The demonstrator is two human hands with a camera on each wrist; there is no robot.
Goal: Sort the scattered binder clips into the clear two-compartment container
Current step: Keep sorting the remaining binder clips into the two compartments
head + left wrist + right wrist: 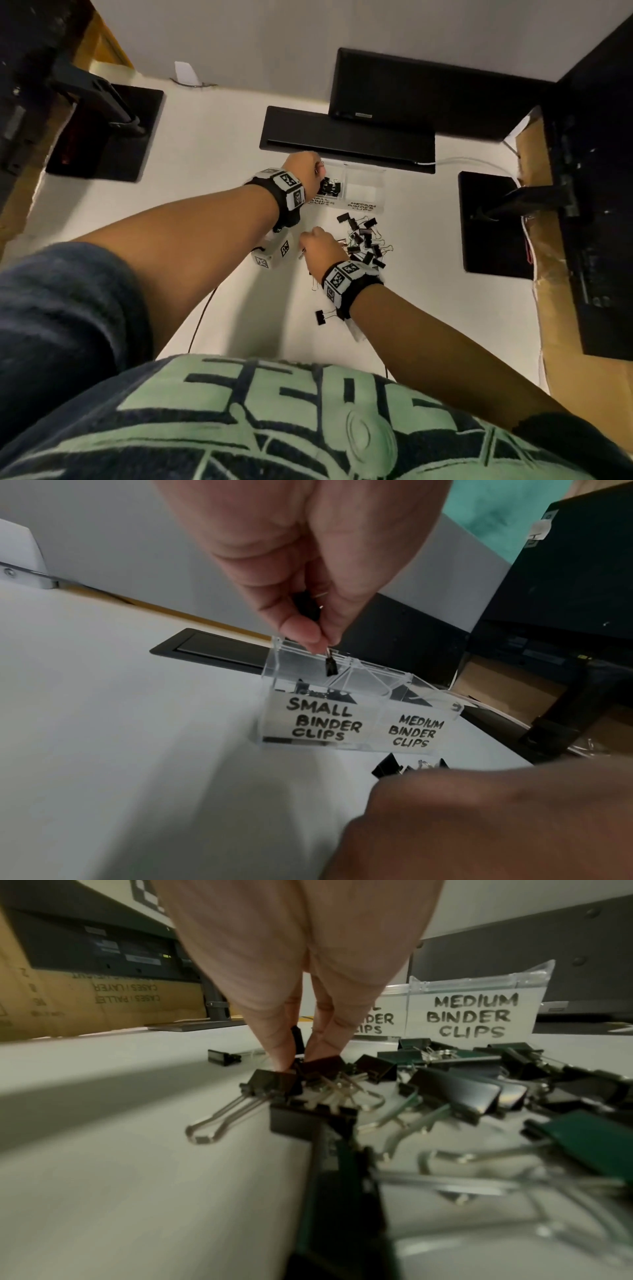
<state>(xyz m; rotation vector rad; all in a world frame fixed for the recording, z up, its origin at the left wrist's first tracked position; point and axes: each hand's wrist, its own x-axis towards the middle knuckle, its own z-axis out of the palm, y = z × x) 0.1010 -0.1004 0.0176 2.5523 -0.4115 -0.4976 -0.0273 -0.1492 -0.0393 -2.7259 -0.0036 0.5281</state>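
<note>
The clear two-compartment container [363, 205] stands on the white table, labelled SMALL BINDER CLIPS and MEDIUM BINDER CLIPS [416, 733]. Its small side holds several black clips [330, 188]; the medium side looks empty. My left hand [316, 631] hovers over the small compartment. It pinches a small black clip [306, 607], and another small clip [330, 668] hangs at its fingertips just inside the rim. The pile of black clips [364, 245] lies in front of the container. At the pile's left edge my right hand [301, 1053] pinches a small black clip [297, 1041] between thumb and finger.
A lone clip [320, 317] lies near my right wrist, another [224, 1057] left of the pile. A black monitor base [346, 137] sits right behind the container. Black plates stand at left [113, 137] and right [493, 222]. A white marker cube [274, 253] rests under my left forearm.
</note>
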